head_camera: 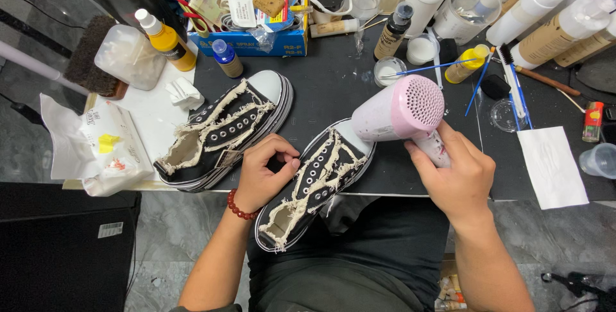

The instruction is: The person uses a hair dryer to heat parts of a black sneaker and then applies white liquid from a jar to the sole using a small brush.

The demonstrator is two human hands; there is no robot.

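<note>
My right hand (457, 174) grips the handle of a pink hair dryer (401, 110), whose nozzle points left at the toe of a black frayed canvas shoe (317, 183). That shoe lies tilted over the table's front edge, toe away from me. My left hand (263, 172) holds its left side, with a red bead bracelet (237, 207) on the wrist. The second matching shoe (221, 132), without laces, rests on the black mat (333, 87) to the left.
Bottles and jars crowd the back: a yellow squeeze bottle (168, 39), several white spray bottles (545, 4), a blue box (256, 36) of odds and ends. Brushes (510, 74) and a white paper sheet (552, 164) lie to the right, crumpled white wrapping (96, 145) to the left.
</note>
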